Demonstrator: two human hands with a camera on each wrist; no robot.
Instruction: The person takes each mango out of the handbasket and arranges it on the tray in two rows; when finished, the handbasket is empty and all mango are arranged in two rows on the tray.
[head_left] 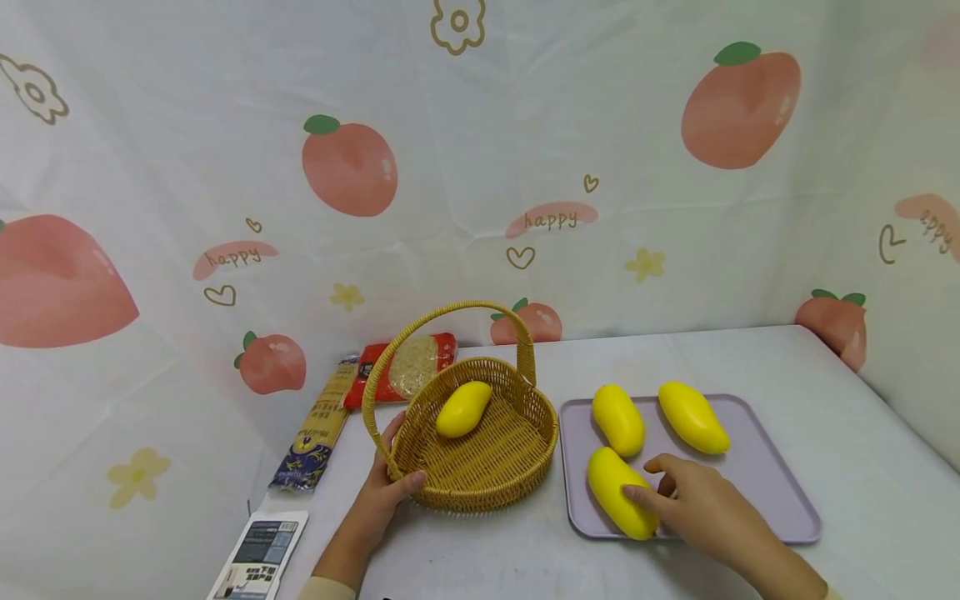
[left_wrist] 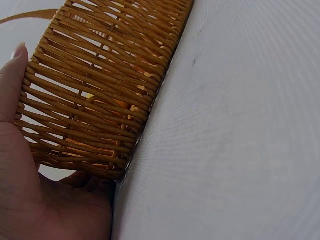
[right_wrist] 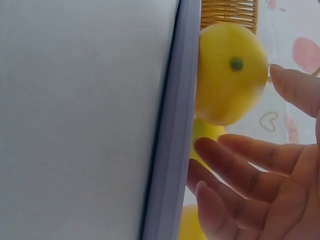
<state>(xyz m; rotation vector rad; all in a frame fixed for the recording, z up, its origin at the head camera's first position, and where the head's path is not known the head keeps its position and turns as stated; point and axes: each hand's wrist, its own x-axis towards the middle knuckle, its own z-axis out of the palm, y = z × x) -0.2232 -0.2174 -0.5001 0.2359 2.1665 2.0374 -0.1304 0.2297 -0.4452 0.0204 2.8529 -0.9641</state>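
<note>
A woven wicker basket [head_left: 480,462] with a tall arched handle stands on the white table, and one yellow mango [head_left: 463,410] lies inside it. My left hand [head_left: 381,496] grips the basket's left side, thumb over the rim; in the left wrist view its fingers reach under the woven wall [left_wrist: 100,95]. On the lilac tray [head_left: 772,492] to the right lie more mangoes. My right hand [head_left: 708,512] is beside the nearest mango [head_left: 617,493], thumb tip at its upper side. In the right wrist view its fingers are spread loosely beside that mango [right_wrist: 232,75], not wrapped round it.
Two other mangoes, one at the back left [head_left: 618,419] and one at the back right [head_left: 693,418], rest on the tray. Left of the basket lie a red food packet [head_left: 412,367], a long blue and gold packet [head_left: 318,429] and a white printed packet [head_left: 261,554]. A patterned cloth hangs behind.
</note>
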